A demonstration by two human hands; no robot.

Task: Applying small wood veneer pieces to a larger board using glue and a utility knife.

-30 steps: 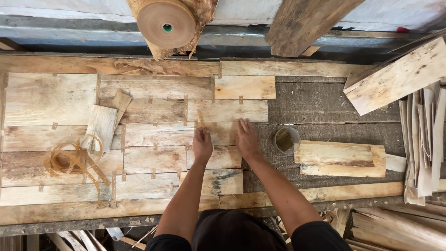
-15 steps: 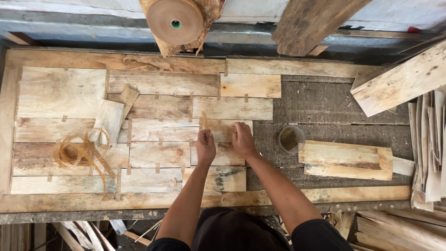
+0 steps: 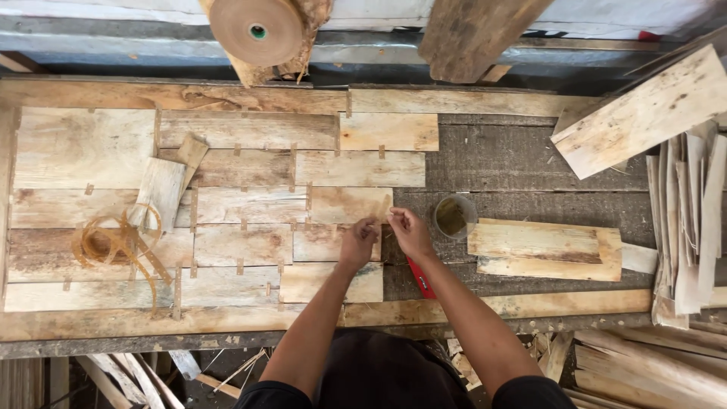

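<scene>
1. While our left hand (image 3: 357, 242) and right hand (image 3: 409, 231) pinch a tape strip (image 3: 381, 220) together, it sits at the right edge of the veneer sheet (image 3: 227, 204).
2. Left of that edge, we judge most joints taped.
3. Right of it, loose veneer pieces (image 3: 545, 250) remain unjoined.

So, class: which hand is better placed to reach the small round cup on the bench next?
Probably the right hand: it sits just beside the cup, with bare bench between. The left hand lies farther away, over the veneer sheets, and would have to cross the right.
</scene>
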